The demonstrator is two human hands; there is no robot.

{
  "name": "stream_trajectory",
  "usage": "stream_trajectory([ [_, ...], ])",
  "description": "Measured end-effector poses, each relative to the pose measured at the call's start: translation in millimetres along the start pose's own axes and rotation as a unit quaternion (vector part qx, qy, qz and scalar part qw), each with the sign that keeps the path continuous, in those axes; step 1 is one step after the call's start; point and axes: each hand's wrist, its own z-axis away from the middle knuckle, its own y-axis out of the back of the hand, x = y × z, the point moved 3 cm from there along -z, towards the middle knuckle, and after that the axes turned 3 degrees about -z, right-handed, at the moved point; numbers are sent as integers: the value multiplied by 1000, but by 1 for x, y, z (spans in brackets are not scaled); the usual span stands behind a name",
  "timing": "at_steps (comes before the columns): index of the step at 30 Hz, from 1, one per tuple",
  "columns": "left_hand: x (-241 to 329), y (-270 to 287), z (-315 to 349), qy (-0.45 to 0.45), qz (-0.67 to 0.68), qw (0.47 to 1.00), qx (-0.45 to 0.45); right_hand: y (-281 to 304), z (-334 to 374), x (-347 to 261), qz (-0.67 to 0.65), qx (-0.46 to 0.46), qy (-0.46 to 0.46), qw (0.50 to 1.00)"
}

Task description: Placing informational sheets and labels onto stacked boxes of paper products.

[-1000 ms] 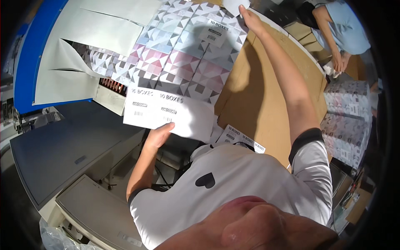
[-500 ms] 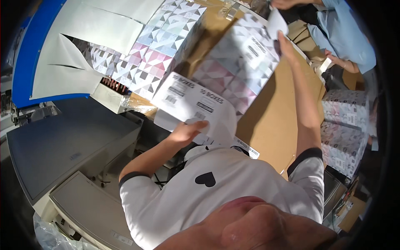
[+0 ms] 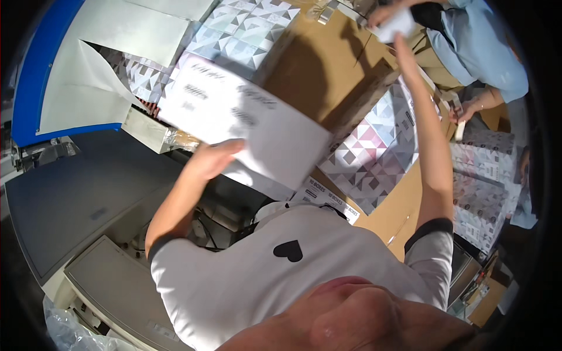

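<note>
The bench (image 3: 304,55) has a plain brown top; on its left part stands a block of patterned boxes (image 3: 249,29) in white, grey and pale blue triangles, while well apart, toward the right, sits a second patterned block (image 3: 363,149) with pink patches, and white printed pieces (image 3: 322,196) lie along the near edge

Holding a white printed package (image 3: 278,137) in the left hand (image 3: 209,161), touching a small white piece (image 3: 399,23) with the right hand (image 3: 406,54).
Pressing the left thumb (image 3: 232,146) just below blurred print (image 3: 243,116); having a co-worker's hand (image 3: 380,15) just beyond the right fingertips (image 3: 399,39); facing patterned boxes (image 3: 240,29) beyond the left thumb.
</note>
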Motion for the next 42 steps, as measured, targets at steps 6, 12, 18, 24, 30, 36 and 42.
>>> stream_trajectory([
  [6, 23, 43, 52, 39, -115, 944, 307, -144, -105, -9, 62, -121, 141, 981],
  [12, 16, 59, 26, 8, -69, 948, 312, -205, -114, -9, 120, -105, 211, 964],
  [18, 33, 67, 20, 42, -35, 975, 215, -188, -121, -4, 135, -117, 43, 983],
  [24, -29, 6, -7, 236, 15, 971, 33, -95, -99, -5, 225, -77, -25, 971],
  [30, -29, -59, -43, 165, -36, 973, -157, -44, -26, -53, 351, 143, 203, 903],
  [36, 2, -28, -46, 94, -15, 988, -124, -84, 41, -72, 466, 9, 290, 836],
  [42, -10, -3, -54, 31, -85, 994, -60, -127, 32, -40, 512, 60, 354, 780],
])
